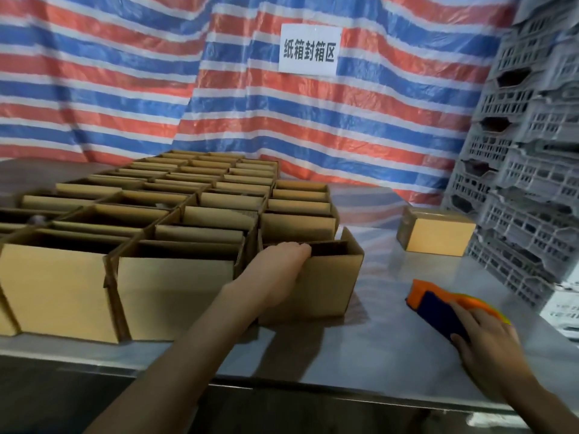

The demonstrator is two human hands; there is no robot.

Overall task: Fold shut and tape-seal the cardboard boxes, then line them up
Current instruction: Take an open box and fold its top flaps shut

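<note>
Open cardboard box sits at the near right corner of the block of open boxes, touching its neighbours, flaps up, top not folded. Left hand grips it at the near-left top edge: fingers curled together over the rim & hooked inside, thumb side not visible, so can't tell how hard it pinches. Forearm runs from bottom left up to that box.

Rest of the block stretches left & back from that box in several rows, all tops open, packed side to side on the steel table.

Right of the held box, w/ bare table between, lies the tape dispenser, orange w/ dark blue body. Right hand rests on its near end, fingers lying close together over the blue part, thumb along the near side; grip not fully closed.

Further right & back from the held box, one closed box stands alone, near the stack of grey plastic crates.

Behind everything hangs a red-blue-white striped tarp w/ a white paper sign in Chinese print.
</note>
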